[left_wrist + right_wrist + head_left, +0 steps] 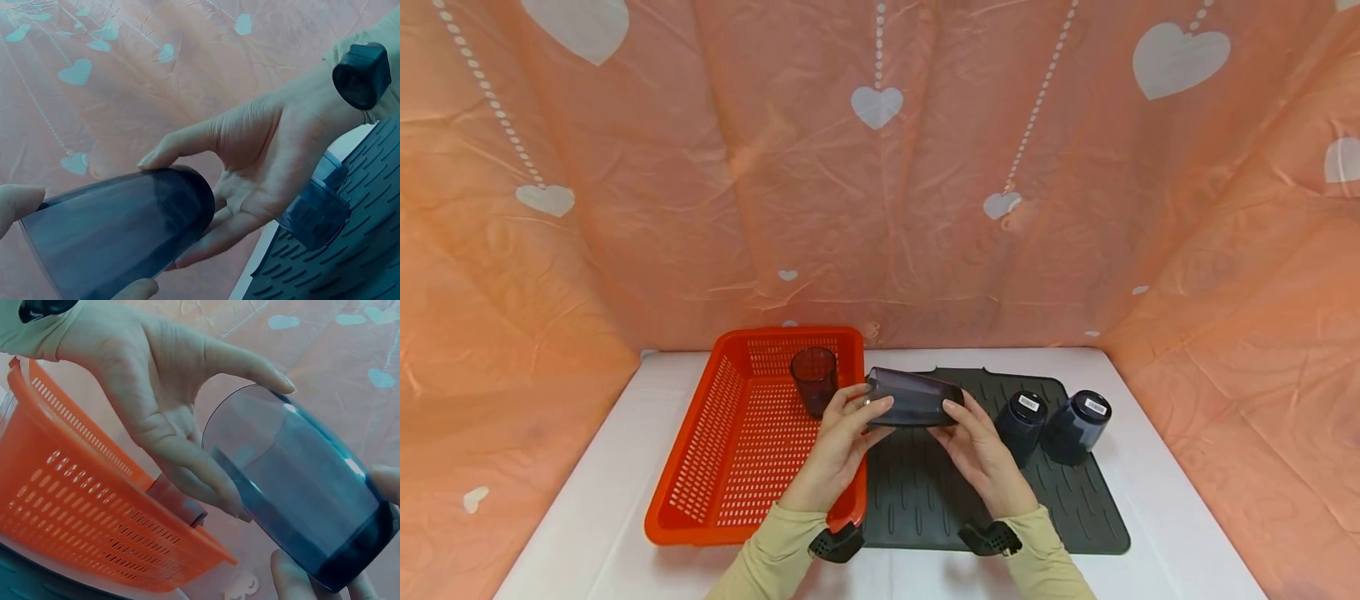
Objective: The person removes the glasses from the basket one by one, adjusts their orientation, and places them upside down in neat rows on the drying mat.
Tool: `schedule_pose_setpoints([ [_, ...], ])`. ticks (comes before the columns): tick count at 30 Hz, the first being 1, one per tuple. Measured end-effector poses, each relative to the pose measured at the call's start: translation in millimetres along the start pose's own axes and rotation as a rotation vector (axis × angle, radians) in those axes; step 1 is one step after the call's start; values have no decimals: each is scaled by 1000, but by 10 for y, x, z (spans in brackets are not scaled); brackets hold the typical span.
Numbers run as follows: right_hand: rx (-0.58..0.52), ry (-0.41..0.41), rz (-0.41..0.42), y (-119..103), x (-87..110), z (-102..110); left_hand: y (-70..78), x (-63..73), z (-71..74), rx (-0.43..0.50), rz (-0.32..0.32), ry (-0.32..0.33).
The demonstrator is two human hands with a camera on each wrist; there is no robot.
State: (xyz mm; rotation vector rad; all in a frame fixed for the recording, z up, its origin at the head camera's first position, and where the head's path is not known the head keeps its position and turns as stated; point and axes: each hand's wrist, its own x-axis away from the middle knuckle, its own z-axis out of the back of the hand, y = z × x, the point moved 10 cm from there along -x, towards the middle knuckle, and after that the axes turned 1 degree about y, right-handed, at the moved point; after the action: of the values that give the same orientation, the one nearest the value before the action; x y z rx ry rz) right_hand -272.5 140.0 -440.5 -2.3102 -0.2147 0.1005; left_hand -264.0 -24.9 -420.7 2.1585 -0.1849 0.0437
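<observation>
A dark tinted drinking glass lies sideways in the air over the drying mat, held between both hands. At its rim end, my left hand grips it with thumb and fingers. My right hand holds the thick base end, thumb on one side and fingers on the other. The right wrist view shows the glass from the side, with its open rim toward the left hand. In the left wrist view the right hand clasps the darker base.
An orange perforated basket stands at the left, with another tinted glass inside. On the right, a dark ridged drying mat bears two upside-down glasses, one beside the other. Heart-patterned curtain surrounds the white table.
</observation>
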Motion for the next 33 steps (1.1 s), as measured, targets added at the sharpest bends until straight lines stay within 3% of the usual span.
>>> schedule_pose_setpoints([
  [8,24,14,41,-96,27,-27,2,1,-36,12,0,-49],
  [21,45,-4,110,-255,51,-60,-7,2,-59,-90,23,-95],
  [33,80,-3,157,-376,85,-74,-29,35,-55,-179,56,-98],
])
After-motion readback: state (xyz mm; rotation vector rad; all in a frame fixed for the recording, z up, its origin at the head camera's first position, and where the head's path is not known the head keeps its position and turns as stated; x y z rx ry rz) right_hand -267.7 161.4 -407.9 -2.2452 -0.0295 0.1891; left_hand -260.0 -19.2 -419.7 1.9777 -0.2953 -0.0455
